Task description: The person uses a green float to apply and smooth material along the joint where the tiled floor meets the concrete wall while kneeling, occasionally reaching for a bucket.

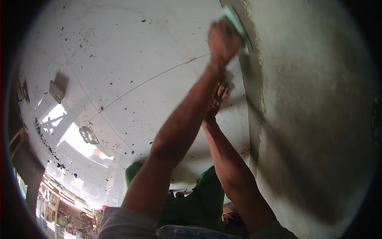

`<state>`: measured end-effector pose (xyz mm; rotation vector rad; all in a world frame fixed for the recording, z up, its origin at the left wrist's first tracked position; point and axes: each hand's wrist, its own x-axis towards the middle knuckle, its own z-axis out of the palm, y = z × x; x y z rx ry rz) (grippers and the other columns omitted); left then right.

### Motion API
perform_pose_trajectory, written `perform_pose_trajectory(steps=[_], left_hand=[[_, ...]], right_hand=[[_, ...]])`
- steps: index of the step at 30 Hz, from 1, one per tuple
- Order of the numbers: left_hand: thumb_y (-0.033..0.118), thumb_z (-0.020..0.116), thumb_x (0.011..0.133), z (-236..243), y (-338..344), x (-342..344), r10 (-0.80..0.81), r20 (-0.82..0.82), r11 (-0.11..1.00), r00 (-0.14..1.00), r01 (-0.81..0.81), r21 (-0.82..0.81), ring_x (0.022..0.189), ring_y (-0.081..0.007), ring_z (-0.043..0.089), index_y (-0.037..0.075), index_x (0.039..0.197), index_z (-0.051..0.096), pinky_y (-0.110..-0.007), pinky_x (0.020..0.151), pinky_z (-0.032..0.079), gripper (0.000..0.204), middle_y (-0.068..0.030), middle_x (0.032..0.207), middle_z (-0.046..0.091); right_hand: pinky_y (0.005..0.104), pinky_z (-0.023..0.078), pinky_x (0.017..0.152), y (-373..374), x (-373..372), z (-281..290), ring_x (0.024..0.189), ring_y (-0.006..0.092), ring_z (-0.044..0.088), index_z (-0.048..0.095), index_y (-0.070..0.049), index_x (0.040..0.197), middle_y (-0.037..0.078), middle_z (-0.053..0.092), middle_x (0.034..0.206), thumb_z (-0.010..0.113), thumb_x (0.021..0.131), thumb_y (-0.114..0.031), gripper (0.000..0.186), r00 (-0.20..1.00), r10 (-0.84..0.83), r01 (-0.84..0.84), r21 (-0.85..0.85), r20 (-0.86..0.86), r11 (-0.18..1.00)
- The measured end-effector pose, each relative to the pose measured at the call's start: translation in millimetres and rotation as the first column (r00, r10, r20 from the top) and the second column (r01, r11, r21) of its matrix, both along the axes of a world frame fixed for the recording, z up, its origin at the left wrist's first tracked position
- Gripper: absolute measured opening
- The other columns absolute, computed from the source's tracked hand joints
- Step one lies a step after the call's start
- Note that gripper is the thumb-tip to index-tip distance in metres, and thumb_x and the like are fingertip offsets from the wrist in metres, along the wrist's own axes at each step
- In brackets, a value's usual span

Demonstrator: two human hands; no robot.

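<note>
My left hand (223, 42) reaches far forward, fingers closed round a flat hand tool with a pale green plate (235, 23). Motion blurs the tool, and its exact kind does not show. Its long edge lies along the seam where the white tiled surface (159, 47) meets the grey-green wall (318, 79). Lower down, my right hand (218, 97) rests against the white tiles with its fingers spread. My left forearm crosses in front and hides part of that hand.
Dark crumbs lie scattered over the tiles. A small grey block-like object (57, 92) and a clear or shiny rectangular piece (88, 135) lie to the left. A rough cement strip (256, 131) borders the wall. My green-clothed knees (209, 187) are close below. Cluttered shelves (67, 215) show at lower left.
</note>
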<state>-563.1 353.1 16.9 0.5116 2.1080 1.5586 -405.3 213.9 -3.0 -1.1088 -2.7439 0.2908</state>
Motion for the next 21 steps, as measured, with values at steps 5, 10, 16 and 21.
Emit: perform_pose_trajectory(steps=[5, 10, 16, 21], left_hand=[[0.016, 0.066, 0.092, 44, 2, 68, 0.069, -0.105, 0.984, 0.992, -0.05, 0.173, 0.107, -0.0525, 0.071, -0.003, 0.134, 0.065, -0.058, 0.087, 0.059, 0.047, -0.0338, 0.112, 0.068], [0.014, 0.069, 0.096, 29, 25, -98, -0.086, 0.085, 0.993, 0.993, 0.093, -0.073, 0.088, -0.0278, 0.073, -0.006, 0.109, 0.067, -0.042, 0.073, 0.059, 0.024, -0.0211, 0.101, 0.074], [0.016, 0.064, 0.095, 62, -35, 111, -0.059, 0.238, 0.986, 0.969, 0.019, 0.165, 0.105, -0.0522, 0.068, 0.001, 0.115, 0.071, -0.059, 0.096, 0.056, 0.026, -0.0358, 0.114, 0.066], [0.008, 0.072, 0.095, 60, 35, -98, -0.21, 0.039, 0.971, 0.977, 0.213, -0.107, 0.078, -0.0238, 0.069, -0.014, 0.107, 0.06, -0.037, 0.065, 0.06, 0.028, -0.0176, 0.096, 0.072]], right_hand=[[0.0652, 0.025, 0.125, 19, 5, 14, 0.159, 0.0414, 0.031, 0.036, -0.011, 0.168, 0.02, 0.031, 0.175, 0.052, 0.101, -0.06, 0.085, 0.996, -0.076, 0.078, -0.029, 0.046, 0.997], [0.0682, 0.025, 0.124, -1, -16, 16, 0.157, 0.0461, 0.032, 0.044, -0.009, 0.166, 0.024, 0.031, 0.174, 0.055, 0.099, -0.059, 0.085, 0.997, -0.029, 0.032, -0.037, 0.067, 0.999], [0.049, 0.042, 0.111, 21, 6, 14, 0.127, 0.0264, 0.049, 0.042, -0.02, 0.167, 0.003, 0.055, 0.148, 0.056, 0.095, -0.072, 0.09, 0.994, -0.078, 0.062, 0.194, 0.075, 0.979], [0.0687, 0.019, 0.124, -2, -1, 12, 0.162, 0.0458, 0.023, 0.034, -0.005, 0.169, 0.025, 0.023, 0.176, 0.05, 0.103, -0.055, 0.084, 0.989, 0.002, 0.006, -0.053, 0.145, 0.999]])
